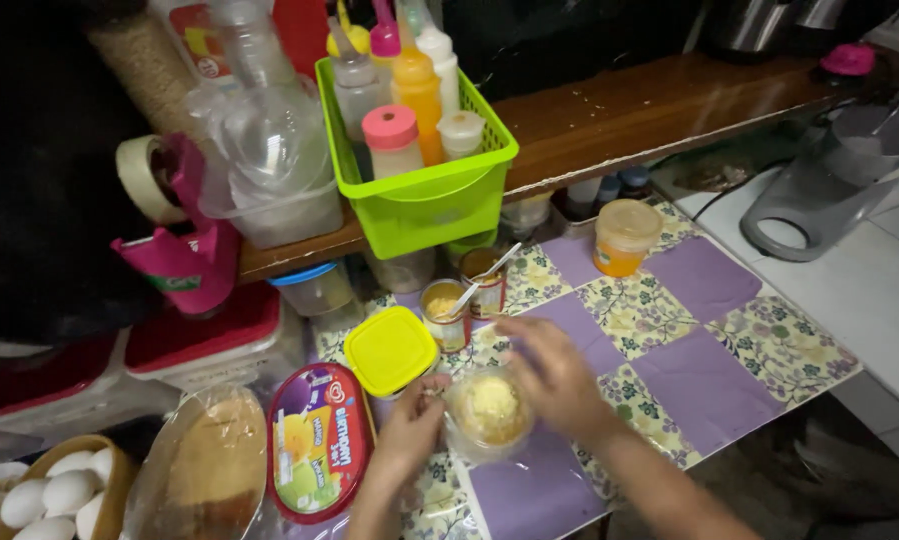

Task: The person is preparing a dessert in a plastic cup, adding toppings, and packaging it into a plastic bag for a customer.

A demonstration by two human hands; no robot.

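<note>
A small clear plastic cup [487,415] with yellow grated filling stands on the purple-and-floral table mat [709,350]. My left hand [409,425] touches its left side with the fingers curled at the rim. My right hand [554,375] curves around its right side and top, blurred. Just behind the cup stand two small open tins [446,312] with spoons in them, and a square container with a yellow lid [390,350].
A green basket [424,195] of squeeze bottles sits on a wooden shelf. An oval red-rimmed tub [319,440], bagged bread [204,470] and eggs [54,495] lie at the left. An orange-lidded jar [624,237] stands farther back. A grey appliance [819,185] sits at the right.
</note>
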